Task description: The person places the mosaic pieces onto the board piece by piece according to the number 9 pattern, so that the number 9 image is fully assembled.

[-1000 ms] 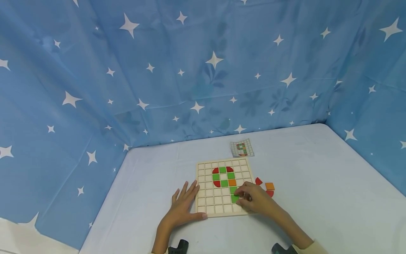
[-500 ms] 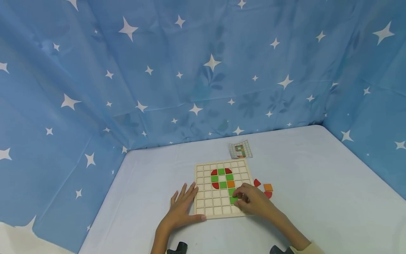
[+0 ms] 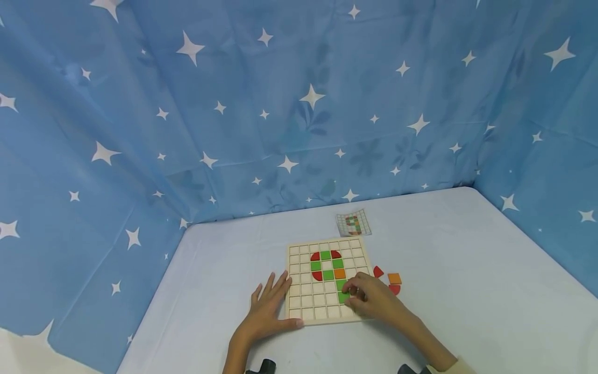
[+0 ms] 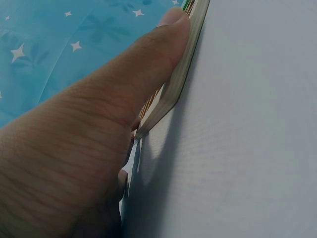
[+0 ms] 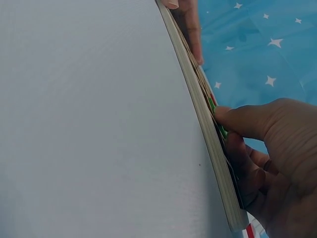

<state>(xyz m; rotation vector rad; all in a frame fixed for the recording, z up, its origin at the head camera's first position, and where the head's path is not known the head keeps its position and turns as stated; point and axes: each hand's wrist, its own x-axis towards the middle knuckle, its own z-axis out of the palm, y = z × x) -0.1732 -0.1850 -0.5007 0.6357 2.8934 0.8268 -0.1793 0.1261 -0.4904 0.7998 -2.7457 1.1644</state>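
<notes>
A wooden grid board (image 3: 307,301) lies on the white table. Set into it are red quarter-round tiles, green squares and an orange square (image 3: 339,273), arranged like a figure 9. At the lower end of this figure, my right hand (image 3: 376,301) pinches a green tile (image 3: 342,297) in its cell, thumb and index fingertips at its edges. The right wrist view shows the thumb (image 5: 247,120) and bent fingers at the green pieces. My left hand (image 3: 265,314) is spread along the board's left side, with the thumb (image 4: 148,59) on the near edge and straight fingertips at the left edge.
Right of the board lie an orange square tile (image 3: 394,279) and two red tiles, one a wedge (image 3: 378,271) and one rounded (image 3: 395,289). Behind the board is a pattern card (image 3: 353,223) with a coloured 9. A blue star-print curtain (image 3: 233,130) surrounds the table.
The head view has tilted a little, so the scene sits slightly lower. Both hands keep their places on the board, the right still at the same green tile.
</notes>
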